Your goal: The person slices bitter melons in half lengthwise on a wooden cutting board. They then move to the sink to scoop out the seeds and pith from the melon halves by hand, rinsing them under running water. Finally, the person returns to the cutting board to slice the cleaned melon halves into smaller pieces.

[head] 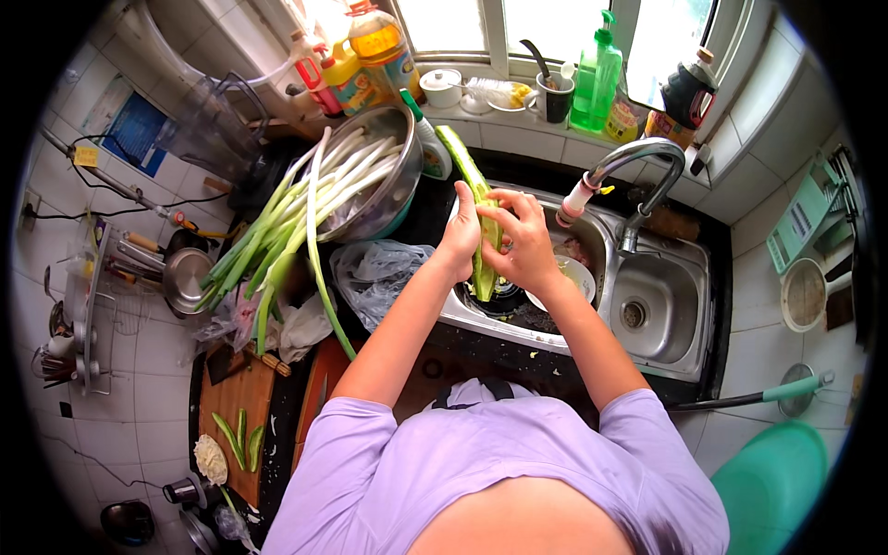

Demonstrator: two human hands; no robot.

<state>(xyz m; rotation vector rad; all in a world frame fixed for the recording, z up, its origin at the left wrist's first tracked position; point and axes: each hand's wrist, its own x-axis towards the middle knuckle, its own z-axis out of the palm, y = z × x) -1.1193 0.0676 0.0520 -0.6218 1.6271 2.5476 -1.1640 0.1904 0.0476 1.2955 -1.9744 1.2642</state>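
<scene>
A long green cucumber-like vegetable (pixel 463 158), its cut face pale, slants over the left basin of a steel double sink (pixel 510 331). My left hand (pixel 463 232) holds it from the left side, thumb pointing up. The fingers of my right hand (pixel 519 239) curl against it from the right; whether a small tool is among them cannot be told. Beneath, in the basin, lie a white bowl (pixel 577 276) and a dark round item with green scraps. Green strips (pixel 229 439) lie on a wooden cutting board (pixel 232 402) at the lower left.
Scallions (pixel 347 173) overhang a steel bowl (pixel 409 173) left of the sink, beside a crumpled plastic bag (pixel 378 277). A curved faucet (pixel 655 147) arches over the sink's middle. Bottles, including a green pump bottle (pixel 596 83), line the windowsill. A green basin (pixel 777 485) stands at the lower right.
</scene>
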